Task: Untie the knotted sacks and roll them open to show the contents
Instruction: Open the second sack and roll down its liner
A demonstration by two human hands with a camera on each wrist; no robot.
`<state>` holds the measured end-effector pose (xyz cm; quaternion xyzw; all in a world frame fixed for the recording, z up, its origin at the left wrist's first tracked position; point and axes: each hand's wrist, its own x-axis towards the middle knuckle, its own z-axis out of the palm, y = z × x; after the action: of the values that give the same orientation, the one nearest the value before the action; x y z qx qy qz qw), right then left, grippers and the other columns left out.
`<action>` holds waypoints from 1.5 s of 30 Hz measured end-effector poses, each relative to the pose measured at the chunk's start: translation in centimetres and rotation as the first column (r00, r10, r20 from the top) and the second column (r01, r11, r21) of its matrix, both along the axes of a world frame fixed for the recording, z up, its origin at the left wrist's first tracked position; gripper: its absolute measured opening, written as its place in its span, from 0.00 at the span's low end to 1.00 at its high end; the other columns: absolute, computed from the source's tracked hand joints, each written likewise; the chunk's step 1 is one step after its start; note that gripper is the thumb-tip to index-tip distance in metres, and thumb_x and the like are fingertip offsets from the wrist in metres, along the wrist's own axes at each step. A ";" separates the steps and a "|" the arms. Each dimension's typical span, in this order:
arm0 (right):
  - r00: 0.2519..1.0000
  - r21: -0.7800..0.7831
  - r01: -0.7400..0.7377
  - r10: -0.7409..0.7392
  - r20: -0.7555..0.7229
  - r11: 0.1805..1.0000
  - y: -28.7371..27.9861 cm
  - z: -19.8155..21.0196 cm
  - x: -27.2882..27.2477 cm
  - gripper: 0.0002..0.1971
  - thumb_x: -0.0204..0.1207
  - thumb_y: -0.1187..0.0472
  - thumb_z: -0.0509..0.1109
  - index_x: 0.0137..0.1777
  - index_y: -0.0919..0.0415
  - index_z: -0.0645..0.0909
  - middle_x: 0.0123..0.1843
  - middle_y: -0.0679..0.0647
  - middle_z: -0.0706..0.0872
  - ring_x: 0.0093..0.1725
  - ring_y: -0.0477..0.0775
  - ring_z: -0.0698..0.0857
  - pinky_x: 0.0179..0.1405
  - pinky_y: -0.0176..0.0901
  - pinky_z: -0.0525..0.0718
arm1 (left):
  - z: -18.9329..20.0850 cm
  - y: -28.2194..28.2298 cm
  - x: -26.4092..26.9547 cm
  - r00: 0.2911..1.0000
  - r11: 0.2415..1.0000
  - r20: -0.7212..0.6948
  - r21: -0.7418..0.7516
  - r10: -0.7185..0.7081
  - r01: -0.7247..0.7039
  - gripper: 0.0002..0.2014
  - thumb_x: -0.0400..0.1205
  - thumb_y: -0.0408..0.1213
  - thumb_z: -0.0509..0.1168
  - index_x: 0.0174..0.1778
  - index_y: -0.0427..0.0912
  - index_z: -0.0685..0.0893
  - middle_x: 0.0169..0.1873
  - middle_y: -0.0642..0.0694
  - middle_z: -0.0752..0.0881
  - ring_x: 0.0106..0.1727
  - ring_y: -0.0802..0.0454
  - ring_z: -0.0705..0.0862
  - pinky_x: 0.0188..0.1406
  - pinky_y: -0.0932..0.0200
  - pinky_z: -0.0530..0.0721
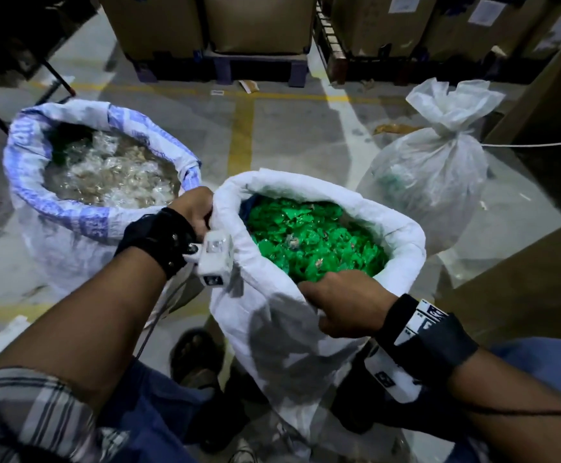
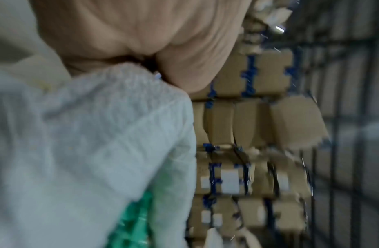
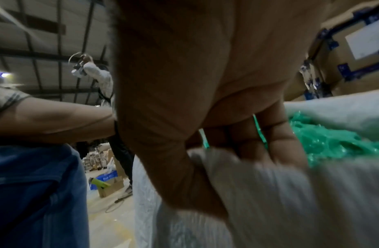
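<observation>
— What did the head camera record?

— A white woven sack [image 1: 292, 329] stood open on the warehouse floor [image 1: 272, 128] in front of the person, its rim rolled down over green plastic scraps [image 1: 312, 242]. The left hand [image 1: 194, 208] clenched the rim at the sack's left edge; the right hand [image 1: 346, 309] gripped the near edge, fingers curled over into the mouth. To the left stood a blue-printed sack [image 1: 72, 212], already rolled open on clear and pale plastic pieces [image 1: 108, 175]. Well apart at the right, a third sack [image 1: 436, 162] remained knotted at its neck. Cardboard cartons [image 1: 262, 21] on pallets lined the far side.

— And the left wrist camera?

— Blurred. The left hand's fingers [image 2: 142, 33] were closed on the white rim [image 2: 99, 117], green scraps [image 2: 131, 226] showing below, stacked cartons [image 2: 258, 125] beyond.

— The right wrist camera?

— The right hand's fingers [image 3: 279, 142] were hooked inside the sack's mouth with the thumb [image 3: 173, 167] outside, pinching the fabric [image 3: 269, 201]. Green scraps [image 3: 332, 142] lay just beside them. A second person [image 3: 99, 80] stood in the background, arm raised.
</observation>
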<state>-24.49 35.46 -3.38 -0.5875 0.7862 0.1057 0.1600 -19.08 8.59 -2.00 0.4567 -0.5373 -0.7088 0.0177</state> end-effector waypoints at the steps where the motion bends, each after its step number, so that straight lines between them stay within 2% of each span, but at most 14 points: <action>1: 0.998 0.028 -0.005 0.003 0.063 1.000 0.1 0.1 0.2 0.15 0.67 0.54 0.69 0.54 0.50 0.76 0.45 0.54 0.86 0.44 0.65 0.86 0.32 0.47 0.77 | -0.3 -0.1 -0.4 0.998 0.999 0.067 -0.049 0.007 -0.004 0.10 0.88 0.29 0.50 0.55 0.35 0.76 0.44 0.37 0.78 0.37 0.43 0.80 0.40 0.51 0.82; 2: 0.989 0.051 -0.013 0.005 0.149 0.999 0.2 0.2 0.5 0.15 0.68 0.53 0.70 0.55 0.50 0.77 0.46 0.53 0.86 0.46 0.63 0.86 0.35 0.49 0.82 | -0.2 0.2 -0.4 0.983 0.978 0.180 -0.193 -0.044 0.079 0.12 0.88 0.29 0.51 0.62 0.35 0.77 0.51 0.37 0.79 0.43 0.41 0.82 0.48 0.47 0.83; 4: 0.939 0.073 -0.017 -0.009 0.345 0.997 0.2 0.8 0.5 0.14 0.70 0.50 0.74 0.54 0.50 0.80 0.45 0.49 0.87 0.44 0.55 0.85 0.42 0.51 0.85 | -0.7 -0.6 -0.5 0.909 0.754 0.403 -0.563 -0.108 0.339 0.18 0.85 0.28 0.56 0.70 0.30 0.76 0.63 0.32 0.82 0.60 0.35 0.83 0.64 0.44 0.82; 6: 0.892 0.041 0.020 -0.036 0.450 0.999 -0.5 1.9 -0.8 0.13 0.73 0.45 0.76 0.51 0.51 0.82 0.40 0.46 0.86 0.39 0.47 0.83 0.42 0.49 0.85 | -0.2 -1.5 -0.6 0.947 0.546 0.322 -0.792 -0.006 0.273 0.23 0.81 0.28 0.57 0.73 0.35 0.74 0.68 0.30 0.80 0.69 0.31 0.79 0.69 0.40 0.78; 8: 0.883 -0.066 0.105 -0.063 0.466 0.992 -0.6 3.4 -3.0 0.13 0.76 0.42 0.75 0.47 0.51 0.84 0.36 0.45 0.85 0.35 0.43 0.82 0.39 0.46 0.84 | -0.1 -1.2 -1.1 0.987 0.296 0.155 -0.942 -0.036 0.159 0.25 0.79 0.29 0.57 0.75 0.43 0.74 0.69 0.34 0.80 0.69 0.33 0.79 0.69 0.39 0.78; 11: 0.894 -0.323 0.327 -0.179 0.411 0.888 -1.5 4.6 -7.2 0.10 0.75 0.47 0.75 0.45 0.53 0.86 0.36 0.47 0.87 0.37 0.45 0.84 0.43 0.47 0.84 | -0.2 -0.2 -2.8 0.916 0.042 0.339 -0.934 -0.214 0.355 0.23 0.84 0.39 0.60 0.77 0.45 0.74 0.71 0.36 0.79 0.72 0.34 0.76 0.72 0.41 0.75; 16: 0.889 -0.455 0.457 -0.373 0.265 0.765 -5.3 2.6 -11.7 0.21 0.80 0.53 0.73 0.68 0.62 0.80 0.64 0.61 0.85 0.65 0.61 0.83 0.65 0.48 0.78 | -2.0 0.1 -4.3 0.658 -0.021 0.722 -0.677 -0.213 0.736 0.21 0.87 0.47 0.60 0.73 0.41 0.74 0.70 0.34 0.80 0.72 0.31 0.76 0.69 0.39 0.74; 22: 0.881 -0.144 0.471 -0.456 0.125 0.870 -7.6 -1.1 -11.7 0.18 0.85 0.46 0.63 0.62 0.61 0.75 0.61 0.65 0.83 0.57 0.64 0.82 0.55 0.53 0.79 | -2.4 -0.8 -5.6 0.790 0.242 0.524 -0.761 -0.320 0.602 0.16 0.88 0.45 0.59 0.62 0.36 0.78 0.62 0.28 0.84 0.64 0.32 0.82 0.55 0.47 0.77; 30: 0.781 -0.253 0.606 -0.505 0.368 0.754 -6.3 -0.5 -14.2 0.21 0.87 0.47 0.63 0.38 0.60 0.80 0.35 0.57 0.80 0.38 0.58 0.79 0.36 0.45 0.68 | -1.2 -1.2 -5.9 0.912 0.752 0.182 -0.518 -0.368 0.407 0.19 0.79 0.37 0.69 0.62 0.29 0.85 0.63 0.29 0.85 0.65 0.32 0.84 0.40 0.56 0.80; 33: 0.550 -0.179 0.786 -0.537 0.640 0.591 -5.6 0.1 -14.2 0.22 0.84 0.44 0.68 0.34 0.60 0.79 0.25 0.54 0.77 0.24 0.53 0.74 0.27 0.41 0.69 | -1.3 -0.9 -5.6 0.905 0.732 0.133 -0.547 -0.403 0.407 0.07 0.79 0.33 0.70 0.44 0.31 0.88 0.46 0.31 0.88 0.53 0.37 0.86 0.43 0.55 0.74; 36: -0.138 0.270 0.867 -0.320 0.937 0.418 -5.3 0.5 -14.1 0.18 0.86 0.49 0.64 0.55 0.66 0.85 0.35 0.61 0.88 0.33 0.58 0.84 0.37 0.47 0.84 | -1.7 -0.6 -4.9 0.906 0.732 0.180 -0.540 -0.383 0.417 0.13 0.77 0.40 0.73 0.55 0.41 0.83 0.50 0.47 0.81 0.56 0.50 0.77 0.51 0.57 0.69; 38: -0.416 0.462 0.759 -0.205 0.886 0.458 -4.9 0.9 -14.2 0.24 0.88 0.50 0.57 0.64 0.71 0.82 0.48 0.69 0.90 0.45 0.66 0.88 0.47 0.55 0.90 | -2.0 -0.8 -4.5 0.888 0.679 0.250 -0.575 -0.385 0.456 0.26 0.79 0.47 0.73 0.72 0.45 0.76 0.61 0.49 0.80 0.63 0.50 0.78 0.57 0.56 0.71; 41: -0.498 0.506 0.754 -0.138 0.856 0.419 -4.6 1.1 -14.6 0.25 0.87 0.49 0.55 0.58 0.73 0.82 0.44 0.70 0.90 0.39 0.66 0.91 0.39 0.53 0.91 | -2.2 -1.3 -3.9 0.836 0.530 0.362 -0.650 -0.414 0.544 0.30 0.82 0.56 0.69 0.76 0.45 0.73 0.70 0.39 0.80 0.69 0.41 0.81 0.69 0.50 0.78; 45: -0.428 0.433 0.859 -0.084 0.900 0.273 -4.4 0.7 -15.0 0.20 0.83 0.53 0.61 0.64 0.68 0.80 0.46 0.66 0.82 0.43 0.65 0.83 0.55 0.56 0.79 | -2.6 -2.5 -2.9 0.771 0.383 0.570 -0.670 -0.283 0.636 0.33 0.85 0.57 0.62 0.79 0.36 0.69 0.74 0.29 0.77 0.75 0.34 0.77 0.74 0.45 0.75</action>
<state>-39.46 31.08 -2.65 0.0344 0.5865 -0.6556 0.4744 -21.95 6.13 -4.64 0.3406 -0.9068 -0.2388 -0.0678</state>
